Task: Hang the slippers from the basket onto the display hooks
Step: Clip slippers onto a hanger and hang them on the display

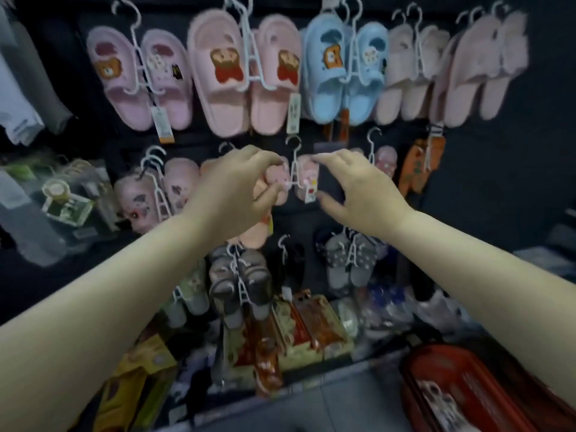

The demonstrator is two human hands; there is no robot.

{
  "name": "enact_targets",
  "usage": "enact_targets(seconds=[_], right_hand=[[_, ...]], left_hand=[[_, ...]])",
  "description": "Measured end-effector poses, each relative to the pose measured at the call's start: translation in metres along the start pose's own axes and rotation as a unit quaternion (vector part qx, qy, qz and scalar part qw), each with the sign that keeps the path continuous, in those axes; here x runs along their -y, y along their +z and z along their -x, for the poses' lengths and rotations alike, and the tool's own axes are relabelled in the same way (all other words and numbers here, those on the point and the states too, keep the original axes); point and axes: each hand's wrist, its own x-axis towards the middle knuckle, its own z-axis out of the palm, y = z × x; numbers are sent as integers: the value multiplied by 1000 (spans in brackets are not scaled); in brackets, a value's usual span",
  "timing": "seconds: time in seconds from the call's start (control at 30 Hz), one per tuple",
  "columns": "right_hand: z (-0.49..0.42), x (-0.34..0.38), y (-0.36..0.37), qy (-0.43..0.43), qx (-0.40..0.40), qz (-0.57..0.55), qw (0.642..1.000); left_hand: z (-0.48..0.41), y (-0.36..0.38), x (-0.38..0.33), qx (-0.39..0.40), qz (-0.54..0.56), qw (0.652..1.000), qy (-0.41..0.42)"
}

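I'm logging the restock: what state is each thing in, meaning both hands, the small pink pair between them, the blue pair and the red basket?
left grip: hand pinches one slipper of the small pink pair.
right grip: open, fingertips by the other slipper.
small pink pair: upright on its white hanger; whether it is hooked, cannot tell.
blue pair: hanging, top row.
red basket: on the floor, contents blurred.
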Motion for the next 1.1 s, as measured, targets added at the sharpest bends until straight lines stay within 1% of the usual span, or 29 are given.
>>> enact_targets(seconds=[0.1, 0.2, 0.33, 0.5, 0.6, 0.73, 0.9, 1.1], right_hand=[[51, 6, -18, 36, 76, -9, 996], [97, 1, -35, 70, 125, -15, 989], [153, -23, -51, 89, 153, -19, 984], [227, -72, -64, 103, 171, -42, 979], [276, -109, -67, 127, 177, -71, 973], [340, -168, -62, 162, 220, -91, 958], [394, -231, -37, 208, 274, -87, 935], [428, -297, 5, 259, 316, -76, 909]], left_hand=[[30, 11, -42, 21, 52, 998, -13], [48, 27, -84, 55, 64, 996, -28], [55, 57, -141, 63, 74, 995, -40], [48, 112, -215, 74, 95, 991, -64], [43, 159, -260, 99, 112, 985, -86], [34, 233, -317, 154, 130, 973, -108], [24, 321, -349, 250, 123, 953, -116], [4, 413, -348, 304, 139, 935, -120]])
